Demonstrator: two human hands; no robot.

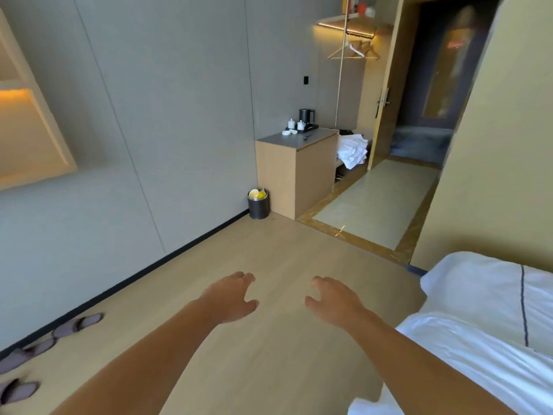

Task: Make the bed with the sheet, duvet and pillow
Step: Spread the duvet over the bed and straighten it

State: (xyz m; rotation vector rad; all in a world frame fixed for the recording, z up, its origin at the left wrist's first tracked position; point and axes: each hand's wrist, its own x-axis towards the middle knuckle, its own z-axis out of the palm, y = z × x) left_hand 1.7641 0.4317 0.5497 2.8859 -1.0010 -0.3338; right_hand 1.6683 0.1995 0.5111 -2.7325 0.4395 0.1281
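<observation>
The bed (466, 348) fills the lower right corner, covered in white linen. A white duvet (478, 283) with a thin dark stripe lies over its far end. My left hand (232, 299) and my right hand (332, 299) are stretched out over the wooden floor, left of the bed. The fingers of both hang loosely curled and hold nothing. Neither hand touches the bedding. A heap of white linen (353, 151) lies on a low bench by the door. I see no pillow.
A wooden cabinet (294, 172) with a kettle (306, 116) and cups stands against the grey wall, a black bin (258, 203) beside it. Slippers (45, 339) lie along the left skirting. The open door (386, 94) leads to a tiled entry at the back right.
</observation>
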